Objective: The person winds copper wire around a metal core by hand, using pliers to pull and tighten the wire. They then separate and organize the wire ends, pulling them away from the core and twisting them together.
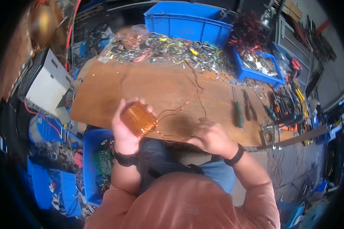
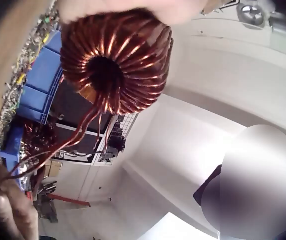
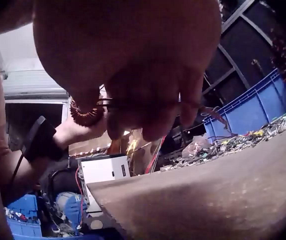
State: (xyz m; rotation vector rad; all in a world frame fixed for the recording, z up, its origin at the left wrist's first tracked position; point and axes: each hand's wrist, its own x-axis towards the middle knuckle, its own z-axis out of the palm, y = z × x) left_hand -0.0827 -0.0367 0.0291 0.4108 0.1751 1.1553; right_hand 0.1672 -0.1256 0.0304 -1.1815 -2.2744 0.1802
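Observation:
A ring-shaped coil [image 1: 139, 119] wound with copper wire rests in my left hand [image 1: 124, 139], gripped between fingers and thumb. In the left wrist view the coil's [image 2: 148, 65] dark centre hole faces the camera, and copper leads [image 2: 80, 132] run from it toward my right hand [image 2: 13, 212]. My right hand [image 1: 214, 138], near the table's front edge, pinches these leads with curled fingers. Beyond its knuckles a long bent wire [image 1: 197, 86] stretches over the tabletop. Another lead [image 1: 172, 110] sticks out loose from the coil. In the right wrist view the fingers partly hide the leads.
The brown wooden table [image 1: 141, 84] has a heap of metal scrap [image 1: 168, 51] along its back. Behind stands a large blue bin [image 1: 187, 23]; a smaller blue tray [image 1: 260, 68] is at right. A green-handled screwdriver [image 1: 238, 114] and pliers [image 1: 249, 107] lie right of my right hand.

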